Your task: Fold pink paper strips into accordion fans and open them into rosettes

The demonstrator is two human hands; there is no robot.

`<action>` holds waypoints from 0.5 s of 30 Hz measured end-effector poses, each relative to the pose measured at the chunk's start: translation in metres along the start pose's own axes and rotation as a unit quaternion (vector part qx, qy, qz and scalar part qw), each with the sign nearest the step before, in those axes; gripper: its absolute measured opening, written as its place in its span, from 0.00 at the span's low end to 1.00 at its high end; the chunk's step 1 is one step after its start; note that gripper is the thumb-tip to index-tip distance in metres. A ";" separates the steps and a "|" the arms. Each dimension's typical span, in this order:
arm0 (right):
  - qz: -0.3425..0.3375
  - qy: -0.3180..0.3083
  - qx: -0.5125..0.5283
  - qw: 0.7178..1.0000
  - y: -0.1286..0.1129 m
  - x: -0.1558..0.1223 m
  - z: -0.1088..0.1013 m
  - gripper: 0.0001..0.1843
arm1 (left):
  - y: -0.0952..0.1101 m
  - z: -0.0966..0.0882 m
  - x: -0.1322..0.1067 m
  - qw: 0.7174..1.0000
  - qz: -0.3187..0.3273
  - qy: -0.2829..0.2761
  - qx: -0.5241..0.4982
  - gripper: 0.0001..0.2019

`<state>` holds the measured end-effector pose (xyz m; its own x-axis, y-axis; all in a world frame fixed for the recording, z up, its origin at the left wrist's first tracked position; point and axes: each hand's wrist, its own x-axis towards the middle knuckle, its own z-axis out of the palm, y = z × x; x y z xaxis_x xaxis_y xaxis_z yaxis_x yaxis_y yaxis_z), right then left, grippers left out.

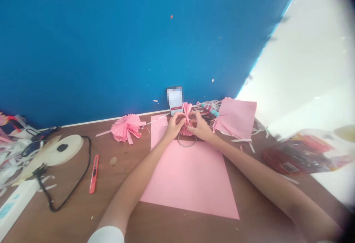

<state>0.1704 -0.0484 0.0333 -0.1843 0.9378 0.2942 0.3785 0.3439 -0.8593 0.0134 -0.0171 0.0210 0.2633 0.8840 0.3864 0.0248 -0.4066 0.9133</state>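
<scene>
Both hands hold a pleated pink paper fan [186, 128] between them, pinched at its middle, its folds spreading above and below. My left hand [175, 123] grips it from the left with fingers closed. From the right, my right hand [200, 126] closes its thumb and fingers on the same folds. A thin ring or wire loop [187, 146] shows just under the fan; what it hangs from is hidden. Beneath lies a large pink paper sheet [191, 176], with a smaller pink piece [158, 128] behind the left forearm.
A pink paper rosette [128, 127] lies to the left. Nearer are a red box cutter [94, 174], a black cable [80, 180] and a white tape roll [64, 150]. A phone [175, 100] leans against the blue wall. Stacked pink sheets [238, 115] and a plastic bag [296, 156] are right.
</scene>
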 end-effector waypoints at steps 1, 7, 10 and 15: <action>0.003 -0.001 -0.001 1.000 0.001 0.000 0.000 0.24 | 0.000 0.000 0.000 1.000 0.001 0.000 -0.004 0.12; 0.009 0.010 -0.022 1.000 0.006 0.002 0.002 0.24 | -0.003 0.000 0.000 1.000 -0.004 -0.004 0.004 0.11; 0.008 0.005 -0.025 1.000 0.006 0.001 0.001 0.24 | -0.002 0.000 0.000 1.000 -0.005 -0.005 0.019 0.10; -0.001 0.004 -0.039 0.999 0.003 0.001 -0.002 0.23 | 0.000 0.000 0.000 1.000 -0.003 -0.012 0.028 0.09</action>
<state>0.1729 -0.0463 0.0315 -0.1775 0.9372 0.3003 0.4472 0.3486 -0.8237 0.0139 -0.0172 0.0215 0.2860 0.8809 0.3772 0.0802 -0.4143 0.9066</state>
